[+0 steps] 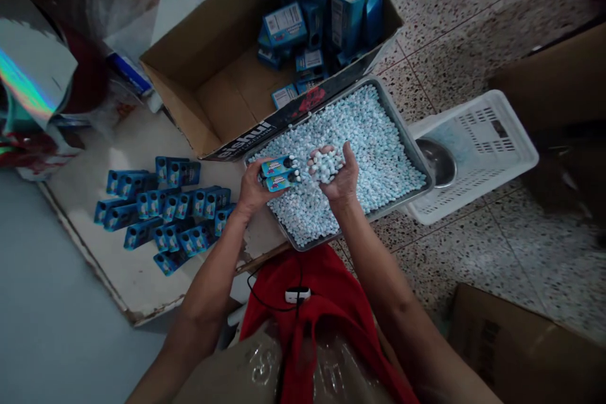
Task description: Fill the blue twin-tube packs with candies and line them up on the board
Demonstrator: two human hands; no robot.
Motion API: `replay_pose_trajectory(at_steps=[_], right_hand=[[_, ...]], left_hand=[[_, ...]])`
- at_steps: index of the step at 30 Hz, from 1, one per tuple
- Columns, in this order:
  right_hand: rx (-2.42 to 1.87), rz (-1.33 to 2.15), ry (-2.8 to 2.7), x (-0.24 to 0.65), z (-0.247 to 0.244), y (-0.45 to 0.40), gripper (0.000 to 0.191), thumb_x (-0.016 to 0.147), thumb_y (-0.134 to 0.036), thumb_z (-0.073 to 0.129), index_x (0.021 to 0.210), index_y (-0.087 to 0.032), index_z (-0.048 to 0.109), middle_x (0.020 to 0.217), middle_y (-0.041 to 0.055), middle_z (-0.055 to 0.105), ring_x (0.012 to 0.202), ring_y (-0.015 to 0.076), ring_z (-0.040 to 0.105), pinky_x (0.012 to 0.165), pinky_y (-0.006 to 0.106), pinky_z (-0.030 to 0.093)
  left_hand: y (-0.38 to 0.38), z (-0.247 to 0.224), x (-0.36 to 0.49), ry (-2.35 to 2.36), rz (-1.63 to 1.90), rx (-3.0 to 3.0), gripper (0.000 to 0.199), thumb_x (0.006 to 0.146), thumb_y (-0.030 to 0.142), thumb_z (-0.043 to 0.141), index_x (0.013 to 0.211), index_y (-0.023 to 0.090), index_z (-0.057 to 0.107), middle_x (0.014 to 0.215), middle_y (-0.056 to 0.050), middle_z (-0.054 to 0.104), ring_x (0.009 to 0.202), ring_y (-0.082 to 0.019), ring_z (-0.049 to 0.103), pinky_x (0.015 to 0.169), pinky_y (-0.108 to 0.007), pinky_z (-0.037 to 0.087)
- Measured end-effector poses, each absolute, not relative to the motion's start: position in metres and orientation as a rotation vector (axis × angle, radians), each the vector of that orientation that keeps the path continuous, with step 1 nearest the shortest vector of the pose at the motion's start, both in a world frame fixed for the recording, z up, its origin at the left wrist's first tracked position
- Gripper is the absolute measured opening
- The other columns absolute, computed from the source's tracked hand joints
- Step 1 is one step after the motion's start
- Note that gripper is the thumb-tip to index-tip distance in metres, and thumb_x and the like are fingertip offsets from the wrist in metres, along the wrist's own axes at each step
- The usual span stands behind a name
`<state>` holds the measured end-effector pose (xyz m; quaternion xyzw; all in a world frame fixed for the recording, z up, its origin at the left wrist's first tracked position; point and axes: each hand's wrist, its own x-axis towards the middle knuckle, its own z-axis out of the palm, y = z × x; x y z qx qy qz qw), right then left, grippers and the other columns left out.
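My left hand [252, 188] grips two small blue boxes [277, 166] side by side over the left edge of a metal tray [430, 184]. Their window-like openings face right, and a few pale pellets sit at those ends. Palm up and cupped, my right hand [348, 180] holds a heap of candy-like pellets [326, 165] just right of the boxes. More white and pale blue pellets [379, 151] fill the tray beneath both hands. Whether the two boxes are full inside cannot be seen.
Several blue boxes [177, 205] stand in groups on the white table [118, 271]. Behind the tray, a cardboard carton [208, 69] holds more blue boxes [286, 25]. To the right are a white plastic basket [511, 139] and a metal bowl [438, 161].
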<state>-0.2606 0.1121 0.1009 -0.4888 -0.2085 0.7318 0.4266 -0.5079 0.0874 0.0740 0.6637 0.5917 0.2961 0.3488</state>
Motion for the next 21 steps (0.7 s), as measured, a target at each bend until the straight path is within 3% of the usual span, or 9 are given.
replay_pose_trajectory(at_steps=[5, 10, 14, 17, 21], right_hand=[[-1.224, 1.402, -0.628, -0.281, 0.156, 0.109, 0.050, 0.094, -0.071, 0.039, 0.078, -0.028, 0.060, 0.099, 0.0083, 0.070, 0.118, 0.0310, 0.069, 0.103, 0.052, 0.055], [-1.152, 1.185, -0.801, -0.277, 0.169, 0.102, 0.034, 0.093, -0.052, 0.051, 0.070, -0.029, 0.062, 0.095, 0.0064, 0.069, 0.116, 0.0303, 0.068, 0.110, 0.054, 0.049], [-1.125, 1.156, -0.831, -0.257, 0.156, 0.097, 0.039, 0.096, -0.057, 0.042, 0.086, -0.031, 0.069, 0.118, 0.0059, 0.075, 0.129, 0.0314, 0.066, 0.118, 0.058, 0.043], [-1.378, 1.192, -0.793, -0.236, 0.134, 0.092, 0.050, 0.096, -0.063, 0.030, 0.104, -0.031, 0.067, 0.137, 0.0076, 0.070, 0.142, 0.0286, 0.059, 0.119, 0.055, 0.045], [-1.631, 1.328, -0.687, -0.212, 0.102, 0.081, 0.043, 0.086, -0.059, 0.046, 0.110, -0.028, 0.063, 0.132, 0.0097, 0.072, 0.132, 0.0287, 0.065, 0.113, 0.052, 0.050]], left_hand=[[0.096, 0.092, -0.475, 1.525, 0.704, 1.810, 0.077, 0.058, 0.036, 0.099, 0.127, 0.023, 0.067, 0.123, -0.007, 0.076, 0.116, -0.031, 0.072, 0.102, -0.045, 0.060], [0.108, 0.099, -0.446, 1.419, 0.632, 1.920, 0.078, 0.054, 0.029, 0.099, 0.126, 0.025, 0.069, 0.124, -0.007, 0.077, 0.114, -0.034, 0.071, 0.103, -0.048, 0.057], [0.119, 0.092, -0.448, 1.515, 0.739, 1.868, 0.071, 0.061, 0.030, 0.096, 0.126, 0.025, 0.069, 0.126, -0.008, 0.077, 0.119, -0.034, 0.070, 0.107, -0.049, 0.056], [0.124, 0.080, -0.449, 1.388, 0.812, 1.737, 0.072, 0.063, 0.041, 0.096, 0.128, 0.024, 0.067, 0.128, -0.009, 0.077, 0.117, -0.031, 0.074, 0.105, -0.048, 0.059], [0.124, 0.060, -0.443, 1.276, 0.878, 1.568, 0.082, 0.059, 0.055, 0.097, 0.126, 0.021, 0.065, 0.118, -0.010, 0.079, 0.106, -0.031, 0.078, 0.098, -0.050, 0.063]])
